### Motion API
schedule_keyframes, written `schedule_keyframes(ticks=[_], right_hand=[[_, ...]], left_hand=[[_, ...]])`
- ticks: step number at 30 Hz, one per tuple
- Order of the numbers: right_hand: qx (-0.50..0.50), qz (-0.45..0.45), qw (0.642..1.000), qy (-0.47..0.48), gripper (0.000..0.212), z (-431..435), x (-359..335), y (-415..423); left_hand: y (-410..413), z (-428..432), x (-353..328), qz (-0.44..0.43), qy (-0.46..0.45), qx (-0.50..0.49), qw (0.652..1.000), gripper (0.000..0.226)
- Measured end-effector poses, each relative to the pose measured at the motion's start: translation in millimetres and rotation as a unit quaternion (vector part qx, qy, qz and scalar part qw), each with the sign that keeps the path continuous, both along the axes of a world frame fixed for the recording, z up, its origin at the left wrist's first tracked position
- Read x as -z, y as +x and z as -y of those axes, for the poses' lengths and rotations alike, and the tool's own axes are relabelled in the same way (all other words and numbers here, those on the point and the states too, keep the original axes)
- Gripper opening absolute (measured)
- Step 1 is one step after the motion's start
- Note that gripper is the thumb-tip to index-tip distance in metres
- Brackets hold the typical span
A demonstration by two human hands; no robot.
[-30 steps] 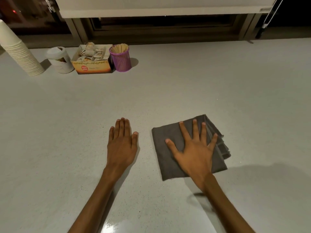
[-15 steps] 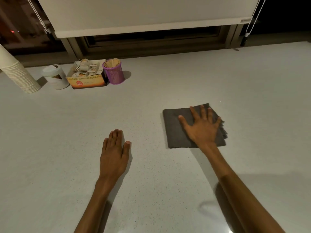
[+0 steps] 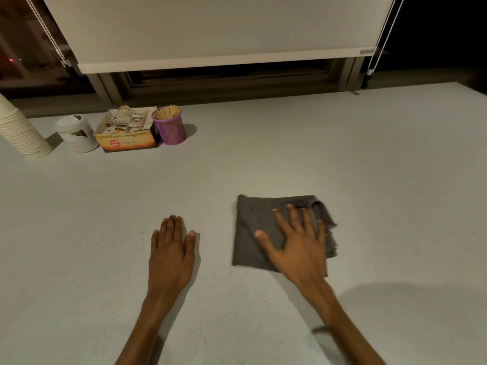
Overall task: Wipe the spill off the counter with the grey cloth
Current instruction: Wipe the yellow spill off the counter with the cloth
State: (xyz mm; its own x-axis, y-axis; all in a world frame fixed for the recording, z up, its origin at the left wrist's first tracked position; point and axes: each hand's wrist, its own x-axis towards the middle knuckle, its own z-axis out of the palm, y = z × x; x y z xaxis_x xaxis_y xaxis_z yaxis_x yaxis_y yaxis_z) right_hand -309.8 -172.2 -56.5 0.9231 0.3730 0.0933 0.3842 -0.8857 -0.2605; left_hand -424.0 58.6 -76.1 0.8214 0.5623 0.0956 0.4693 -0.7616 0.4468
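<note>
The grey cloth [image 3: 253,233] lies folded on the pale speckled counter [image 3: 342,167], right of centre. My right hand [image 3: 297,243] is pressed flat on the cloth's right half with the fingers spread, and it covers that part. The cloth's loose edges bunch up at the far right. My left hand [image 3: 171,256] rests palm down on the bare counter to the left of the cloth, a hand's width away, with its fingers together and nothing in it. I cannot make out any wet patch on the counter.
At the back left stand a stack of paper cups [image 3: 18,130], a white tub [image 3: 76,133], an open box of sachets [image 3: 126,135] and a purple mesh cup of wooden sticks [image 3: 170,129]. A window frame and a roller blind [image 3: 210,30] run along the counter's far edge.
My right hand pushed the cloth away from me, then drew it back nearer and a little left. The left hand stayed flat on the counter. The view tilted upward.
</note>
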Motion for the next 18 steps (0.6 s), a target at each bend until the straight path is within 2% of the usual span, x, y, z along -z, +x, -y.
schedule_keyframes(ticks=[5,9,11,14,18], right_hand=[[-0.102,-0.017,0.994,0.045,0.085,-36,2,-18],[-0.077,-0.041,0.993,0.077,0.077,-21,3,14],[-0.062,-0.047,0.992,0.096,0.07,-16,1,29],[-0.065,-0.038,0.994,0.084,0.07,-16,-1,38],[-0.023,-0.039,0.994,0.098,0.078,-13,-3,40]], left_hand=[[1,1,-8,0.031,-0.038,-0.016,0.999,0.066],[4,12,-21,0.058,-0.107,-0.04,0.992,0.073],[12,22,-28,0.051,-0.11,-0.039,0.992,0.074],[26,38,-32,0.017,-0.065,-0.025,0.997,0.062],[36,50,-33,0.057,-0.079,-0.055,0.994,0.045]])
